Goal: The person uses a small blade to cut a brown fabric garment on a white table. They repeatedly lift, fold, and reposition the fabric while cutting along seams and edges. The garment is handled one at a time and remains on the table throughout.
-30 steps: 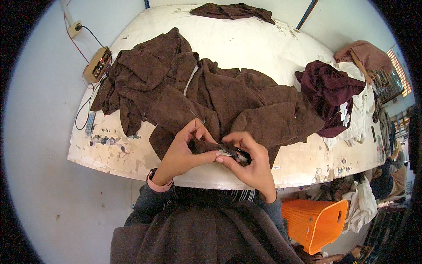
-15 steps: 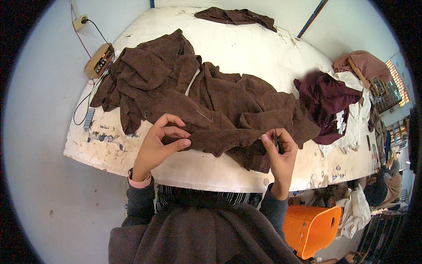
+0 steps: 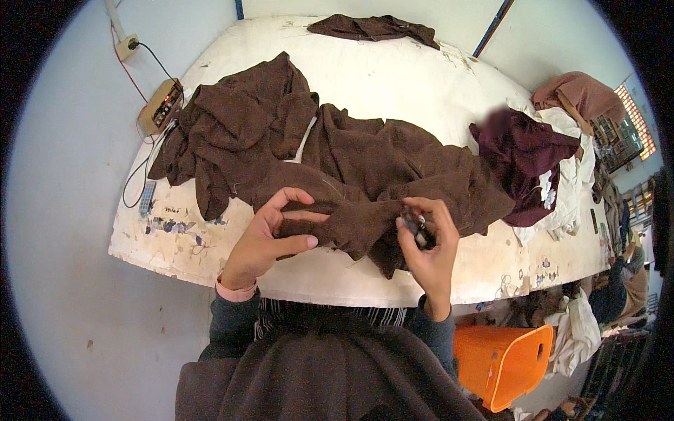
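A large dark brown piece of cloth lies in a crumpled heap along the table. My left hand has hold of its near edge, the thumb in front and the upper fingers spread over a fold; some fingers are hidden. To the right, my right hand pinches the same edge between thumb and forefinger. Tucked in that palm is a small dark tool with a metallic glint, thread snips by its look. The stretch of cloth between my hands is bunched and slightly raised at the table's near edge.
Maroon cloth and white cloth lie at the right. Another brown piece rests at the far edge. A wooden-cased electrical box with wires and a remote control are at the left. An orange chair stands below the table.
My right hand has moved left, closer to my left hand, and the cloth between them has bunched up. My left hand has shifted slightly right. The snips now show more in my palm.
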Demonstrator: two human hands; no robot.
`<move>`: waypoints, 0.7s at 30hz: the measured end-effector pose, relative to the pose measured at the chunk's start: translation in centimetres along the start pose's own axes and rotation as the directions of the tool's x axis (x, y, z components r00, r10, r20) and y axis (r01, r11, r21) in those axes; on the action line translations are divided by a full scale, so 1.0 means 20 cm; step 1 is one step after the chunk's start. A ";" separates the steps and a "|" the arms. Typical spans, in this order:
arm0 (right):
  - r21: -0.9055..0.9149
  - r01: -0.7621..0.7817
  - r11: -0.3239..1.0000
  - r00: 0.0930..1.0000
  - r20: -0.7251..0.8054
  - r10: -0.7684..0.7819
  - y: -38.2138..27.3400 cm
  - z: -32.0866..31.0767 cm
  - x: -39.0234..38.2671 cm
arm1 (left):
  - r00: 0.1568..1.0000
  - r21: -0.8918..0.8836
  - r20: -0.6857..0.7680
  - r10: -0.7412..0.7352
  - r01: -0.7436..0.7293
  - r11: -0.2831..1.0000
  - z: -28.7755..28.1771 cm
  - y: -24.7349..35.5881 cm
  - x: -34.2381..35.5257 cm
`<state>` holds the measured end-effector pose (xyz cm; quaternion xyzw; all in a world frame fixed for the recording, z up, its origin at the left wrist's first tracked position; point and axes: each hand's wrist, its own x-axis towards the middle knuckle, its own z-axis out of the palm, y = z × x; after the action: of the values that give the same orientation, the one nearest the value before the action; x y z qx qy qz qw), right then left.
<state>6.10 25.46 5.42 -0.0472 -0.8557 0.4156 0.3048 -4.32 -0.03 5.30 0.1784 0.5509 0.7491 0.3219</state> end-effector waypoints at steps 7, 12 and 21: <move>0.292 -0.135 0.947 0.988 0.107 0.108 -0.10 0.07 0.03 | 0.965 0.341 0.016 0.262 -0.252 0.906 0.03 -0.04 0.01; 0.003 0.260 0.966 0.964 0.063 -0.259 0.02 0.04 0.00 | 0.770 0.722 -0.068 0.635 -0.401 0.564 0.04 -0.13 0.01; -0.364 0.667 0.651 0.698 -0.003 -0.716 0.04 0.08 -0.13 | 0.221 0.726 0.103 0.970 -0.684 0.079 0.02 -0.24 0.06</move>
<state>7.17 24.03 2.89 0.2017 -0.8412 0.1110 0.4893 -3.57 1.86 0.89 0.4006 0.6050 0.5667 -0.3904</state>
